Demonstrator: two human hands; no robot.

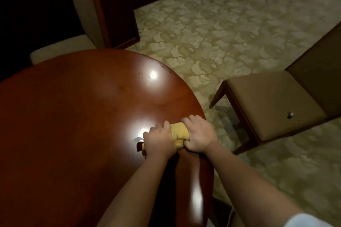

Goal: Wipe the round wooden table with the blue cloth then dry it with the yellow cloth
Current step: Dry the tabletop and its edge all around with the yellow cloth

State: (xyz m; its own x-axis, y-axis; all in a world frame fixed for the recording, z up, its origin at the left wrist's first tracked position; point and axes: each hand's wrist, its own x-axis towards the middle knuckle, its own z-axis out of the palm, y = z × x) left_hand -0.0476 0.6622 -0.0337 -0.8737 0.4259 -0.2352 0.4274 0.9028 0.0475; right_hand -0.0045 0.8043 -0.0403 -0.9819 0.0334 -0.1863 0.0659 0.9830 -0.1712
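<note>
The yellow cloth [180, 131] lies bunched on the round wooden table [77, 116], close to its right edge. My left hand [159, 139] grips the cloth's left end and my right hand [199, 134] grips its right end, fingers curled over it. Both hands hold it down against the glossy reddish tabletop. A small grey-blue bit shows at my right fingertips; I cannot tell what it is. The blue cloth is not in view.
A brown padded chair [273, 103] stands on the patterned carpet [212, 33] to the right of the table. A cream upholstered chair [81, 14] stands behind the table at the upper left. Dark furniture lines the back.
</note>
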